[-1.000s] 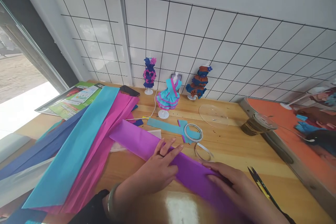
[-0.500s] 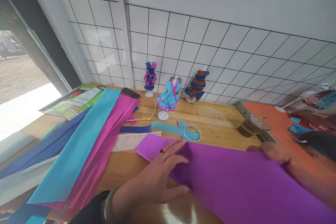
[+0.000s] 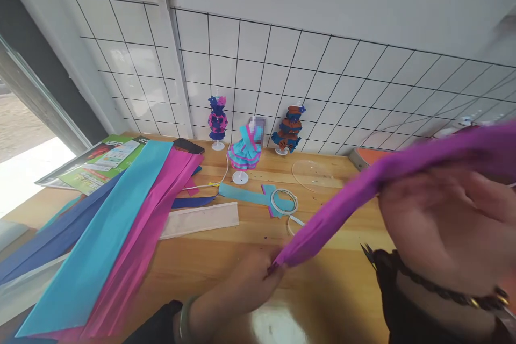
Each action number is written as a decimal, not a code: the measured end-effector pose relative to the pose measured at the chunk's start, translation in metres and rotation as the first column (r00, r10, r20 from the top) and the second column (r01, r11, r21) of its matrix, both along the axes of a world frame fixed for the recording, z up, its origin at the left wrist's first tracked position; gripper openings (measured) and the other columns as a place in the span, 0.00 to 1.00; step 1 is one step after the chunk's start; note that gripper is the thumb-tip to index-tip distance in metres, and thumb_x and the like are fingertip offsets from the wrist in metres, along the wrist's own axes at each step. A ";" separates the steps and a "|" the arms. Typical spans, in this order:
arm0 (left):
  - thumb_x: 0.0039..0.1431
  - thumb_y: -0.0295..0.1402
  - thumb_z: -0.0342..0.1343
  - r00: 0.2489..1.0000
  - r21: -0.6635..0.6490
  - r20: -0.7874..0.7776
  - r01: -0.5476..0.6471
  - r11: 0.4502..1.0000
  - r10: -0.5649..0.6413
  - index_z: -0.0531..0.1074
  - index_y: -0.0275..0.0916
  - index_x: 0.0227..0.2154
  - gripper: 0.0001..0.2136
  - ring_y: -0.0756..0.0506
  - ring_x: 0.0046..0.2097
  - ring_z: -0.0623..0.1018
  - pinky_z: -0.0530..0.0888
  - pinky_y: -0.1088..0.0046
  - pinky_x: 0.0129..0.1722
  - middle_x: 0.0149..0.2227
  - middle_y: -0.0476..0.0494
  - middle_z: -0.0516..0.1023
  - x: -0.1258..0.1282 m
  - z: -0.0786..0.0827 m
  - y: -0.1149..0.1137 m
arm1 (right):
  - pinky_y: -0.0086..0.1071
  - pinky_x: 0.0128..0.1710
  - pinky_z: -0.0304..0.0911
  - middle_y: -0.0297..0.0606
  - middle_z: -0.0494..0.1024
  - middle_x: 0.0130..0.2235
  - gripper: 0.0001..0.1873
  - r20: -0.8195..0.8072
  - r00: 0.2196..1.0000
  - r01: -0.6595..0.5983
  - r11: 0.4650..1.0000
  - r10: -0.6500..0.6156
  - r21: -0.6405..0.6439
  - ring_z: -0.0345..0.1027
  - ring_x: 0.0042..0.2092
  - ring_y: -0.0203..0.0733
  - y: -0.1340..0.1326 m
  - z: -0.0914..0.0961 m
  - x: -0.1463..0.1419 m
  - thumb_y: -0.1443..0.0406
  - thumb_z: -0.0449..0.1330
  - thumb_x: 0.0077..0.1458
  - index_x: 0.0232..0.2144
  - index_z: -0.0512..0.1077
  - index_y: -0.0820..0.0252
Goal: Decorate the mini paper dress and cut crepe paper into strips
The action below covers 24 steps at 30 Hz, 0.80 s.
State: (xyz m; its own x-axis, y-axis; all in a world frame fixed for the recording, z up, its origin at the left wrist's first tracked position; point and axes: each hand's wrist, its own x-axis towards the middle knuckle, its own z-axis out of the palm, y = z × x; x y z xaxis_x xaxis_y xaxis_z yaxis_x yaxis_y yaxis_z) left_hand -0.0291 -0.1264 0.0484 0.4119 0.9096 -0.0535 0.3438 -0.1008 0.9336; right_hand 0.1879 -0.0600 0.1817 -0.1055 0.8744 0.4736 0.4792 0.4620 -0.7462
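Note:
A long purple crepe paper sheet (image 3: 363,193) is lifted off the wooden table (image 3: 226,263) and stretched between both hands. My left hand (image 3: 245,285), low near the front edge, pinches the sheet's lower left end. My right hand (image 3: 439,226) is raised close to the camera at the right, blurred, with its fingers curled around the sheet's upper end. A dark braided bracelet sits on that wrist.
Folded cyan (image 3: 97,247), pink (image 3: 149,236) and dark blue (image 3: 52,236) paper sheets lie at the left. Three small paper-dress figures (image 3: 244,150) stand by the tiled wall. A tape ring (image 3: 284,201), cyan scraps, a white strip (image 3: 199,219) and scissors (image 3: 368,252) lie on the table.
The purple sheet lay flat under both hands, then was opened wide. Now it is gathered and lifted, my right hand having risen up toward the camera while the left pinches its end.

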 end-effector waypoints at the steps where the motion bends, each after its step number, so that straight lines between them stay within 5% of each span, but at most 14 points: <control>1: 0.58 0.32 0.44 0.999 -0.084 0.037 0.009 0.996 -0.006 0.72 0.35 0.34 0.12 0.50 0.31 0.72 0.67 0.76 0.32 0.30 0.49 0.75 0.004 -0.002 -0.001 | 0.39 0.51 0.56 0.38 0.64 0.56 0.26 -0.335 0.942 -0.005 1.000 0.005 0.000 0.52 0.60 0.46 0.009 0.003 -0.006 0.63 0.34 0.61 0.39 0.72 0.57; 2: 0.57 0.33 0.45 0.996 -0.168 0.092 0.022 0.985 -0.007 0.72 0.34 0.33 0.12 0.51 0.29 0.70 0.66 0.77 0.30 0.28 0.50 0.73 0.008 -0.004 -0.003 | 0.36 0.51 0.56 0.35 0.67 0.54 0.20 -0.597 0.801 -0.059 0.998 0.029 -0.031 0.54 0.59 0.42 0.018 0.004 -0.011 0.66 0.40 0.59 0.35 0.73 0.56; 4: 0.55 0.34 0.49 0.969 -0.309 0.244 0.051 0.950 0.028 0.72 0.33 0.35 0.11 0.51 0.29 0.70 0.65 0.78 0.28 0.28 0.49 0.73 0.015 -0.011 -0.003 | 0.30 0.49 0.61 0.34 0.74 0.45 0.14 -0.858 0.513 -0.156 0.986 0.030 -0.059 0.64 0.53 0.35 0.042 -0.001 -0.016 0.72 0.47 0.52 0.24 0.71 0.58; 7: 0.49 0.34 0.55 0.869 -0.454 0.470 0.085 0.887 0.157 0.71 0.33 0.40 0.15 0.49 0.32 0.72 0.67 0.75 0.32 0.32 0.46 0.75 0.023 -0.018 0.000 | 0.29 0.45 0.67 0.33 0.78 0.36 0.11 -0.942 0.330 -0.263 0.952 -0.064 -0.157 0.71 0.44 0.32 0.081 -0.025 -0.017 0.76 0.50 0.48 0.25 0.70 0.60; 11: 0.42 0.29 0.59 0.735 -0.624 0.571 0.100 0.775 0.365 0.73 0.32 0.39 0.17 0.45 0.35 0.75 0.69 0.69 0.39 0.35 0.42 0.77 0.027 -0.018 0.007 | 0.28 0.43 0.69 0.35 0.79 0.33 0.11 -0.925 0.331 -0.399 0.861 -0.185 -0.315 0.73 0.41 0.33 0.123 -0.067 -0.027 0.77 0.50 0.48 0.27 0.68 0.60; 16: 0.42 0.26 0.56 0.709 -0.724 0.507 0.041 0.689 0.490 0.74 0.32 0.37 0.14 0.44 0.36 0.76 0.69 0.67 0.41 0.33 0.42 0.79 0.024 -0.021 0.013 | 0.30 0.38 0.71 0.40 0.79 0.32 0.13 -0.872 0.415 -0.453 0.772 -0.260 -0.446 0.75 0.37 0.37 0.150 -0.116 -0.053 0.79 0.48 0.50 0.28 0.68 0.61; 24: 0.42 0.25 0.57 0.658 -0.737 0.502 -0.014 0.675 0.562 0.72 0.31 0.38 0.16 0.43 0.36 0.77 0.69 0.66 0.42 0.35 0.38 0.78 0.024 -0.035 0.025 | 0.34 0.39 0.68 0.41 0.74 0.41 0.07 -0.778 0.557 -0.445 0.686 -0.292 -0.576 0.71 0.40 0.37 0.176 -0.152 -0.079 0.70 0.52 0.58 0.38 0.69 0.66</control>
State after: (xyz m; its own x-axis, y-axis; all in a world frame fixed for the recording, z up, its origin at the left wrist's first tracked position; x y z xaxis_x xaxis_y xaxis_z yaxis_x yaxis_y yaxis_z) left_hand -0.0056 -0.1014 0.0133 0.2988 0.8201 -0.4881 -0.4757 0.5714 0.6688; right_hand 0.1093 0.1161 0.0300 -0.1154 0.9462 -0.3023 -0.4625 -0.3205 -0.8267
